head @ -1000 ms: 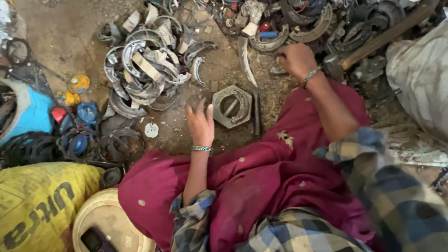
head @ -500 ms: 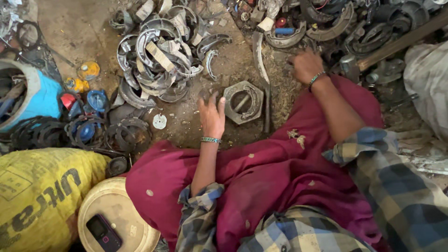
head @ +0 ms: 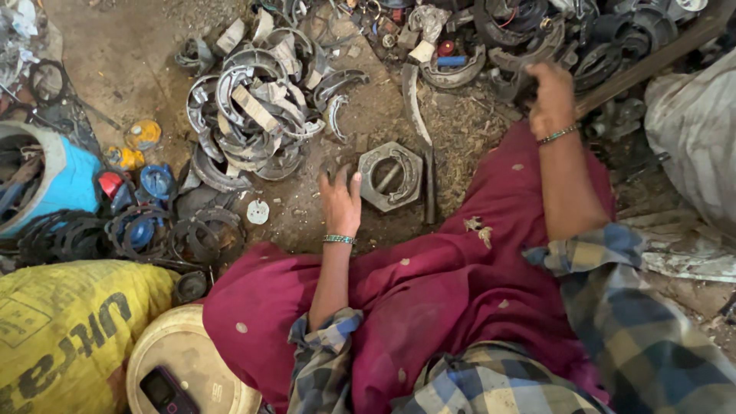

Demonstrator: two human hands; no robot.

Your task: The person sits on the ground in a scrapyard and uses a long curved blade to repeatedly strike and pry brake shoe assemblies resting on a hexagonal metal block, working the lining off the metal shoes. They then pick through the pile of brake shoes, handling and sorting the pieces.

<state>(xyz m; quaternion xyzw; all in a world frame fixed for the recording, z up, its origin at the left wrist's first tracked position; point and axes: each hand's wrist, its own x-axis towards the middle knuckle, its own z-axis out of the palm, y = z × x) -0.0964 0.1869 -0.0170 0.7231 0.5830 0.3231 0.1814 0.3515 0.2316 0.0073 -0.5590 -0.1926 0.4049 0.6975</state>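
Two hands were out: left hand point(head: 341, 201) lay flat on the dirt floor point(head: 130, 69), fingers loosely spread, holding nothing, just beside the hexagonal metal block point(head: 391, 175). Right hand point(head: 550, 93) reached into the scrap pile point(head: 537, 38) (fingers hidden, grip unclear, possibly on a part). Curved brake shoes point(head: 253, 115) sat heaped, block bore only one piece; sorting looked barely begun.

Left hand point(head: 341, 201) and right hand point(head: 550, 100), each wrist with a green beaded bangle; blue-and-yellow checked rolled sleeves; maroon dotted cloth over lap
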